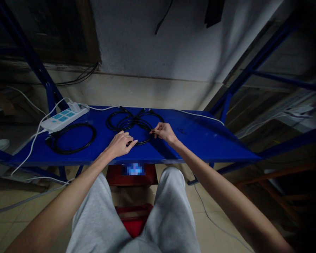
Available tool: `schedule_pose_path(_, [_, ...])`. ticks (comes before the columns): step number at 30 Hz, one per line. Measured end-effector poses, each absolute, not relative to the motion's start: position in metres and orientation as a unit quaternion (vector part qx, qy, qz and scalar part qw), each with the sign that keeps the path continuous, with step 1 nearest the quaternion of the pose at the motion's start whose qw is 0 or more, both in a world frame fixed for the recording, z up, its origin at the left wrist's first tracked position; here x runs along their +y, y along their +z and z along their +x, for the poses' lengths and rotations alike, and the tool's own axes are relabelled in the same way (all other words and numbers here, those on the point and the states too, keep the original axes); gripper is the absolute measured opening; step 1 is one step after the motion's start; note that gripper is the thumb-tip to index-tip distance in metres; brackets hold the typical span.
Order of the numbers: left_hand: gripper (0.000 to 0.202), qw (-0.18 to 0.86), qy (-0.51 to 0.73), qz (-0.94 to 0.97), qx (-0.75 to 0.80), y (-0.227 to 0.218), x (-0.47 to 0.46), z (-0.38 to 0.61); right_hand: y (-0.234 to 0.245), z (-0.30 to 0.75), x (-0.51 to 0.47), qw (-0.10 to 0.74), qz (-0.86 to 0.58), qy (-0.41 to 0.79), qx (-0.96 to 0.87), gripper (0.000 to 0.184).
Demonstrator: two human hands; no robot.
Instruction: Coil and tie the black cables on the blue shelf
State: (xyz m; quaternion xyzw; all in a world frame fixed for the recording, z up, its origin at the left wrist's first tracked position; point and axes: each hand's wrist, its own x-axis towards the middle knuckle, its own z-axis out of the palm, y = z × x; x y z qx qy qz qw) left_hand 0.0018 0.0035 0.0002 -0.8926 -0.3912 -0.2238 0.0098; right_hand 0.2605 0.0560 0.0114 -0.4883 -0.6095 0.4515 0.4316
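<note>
A coiled black cable (143, 143) lies on the blue table between my two hands. My left hand (121, 143) is closed on the left side of this coil, its fingers curled and the thumb stretched to the right. At the coil's right side, my right hand (163, 133) is pinched shut, with a small dark piece at its fingertips, too small to name. More black cable coils (118, 121) lie just behind, overlapping the front one. Several small thin black pieces (182, 131) rest on the table right of my right hand.
Another black cable coil (73, 152) lies at the table's left, by a white power strip (64, 119) with a plug in it. A white cord (200, 116) runs along the back edge. Blue metal frame posts (226, 105) rise at both ends. Behind stands a wall (152, 56).
</note>
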Motion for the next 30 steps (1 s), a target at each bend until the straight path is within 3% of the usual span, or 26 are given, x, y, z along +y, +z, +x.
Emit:
schedule_pose_path(7, [0.049,0.015,-0.218,-0.895,-0.390,0.000,0.004,0.003,0.016,0.254,0.057,0.424,-0.506,0.380,-0.647,0.021])
schedule_pose_path(13, [0.048,0.014,-0.214,-0.893,-0.397,0.002,0.003,0.004,-0.001,0.237,0.063,0.499,-0.484,0.403,-0.596,0.032])
schedule_pose_path(18, [0.046,0.025,-0.217,-0.887,-0.407,0.000,0.004,0.004,-0.013,0.231,0.055,0.569,-0.506,0.271,-0.588,0.019])
schedule_pose_path(22, [0.041,0.023,-0.221,-0.883,-0.414,-0.003,0.004,0.004,-0.012,0.232,0.047,0.532,-0.532,0.184,-0.633,0.013])
schedule_pose_path(30, [0.019,0.027,-0.236,-0.886,-0.398,0.001,0.000,0.005,-0.015,0.235,0.048,0.511,-0.534,0.187,-0.647,0.009])
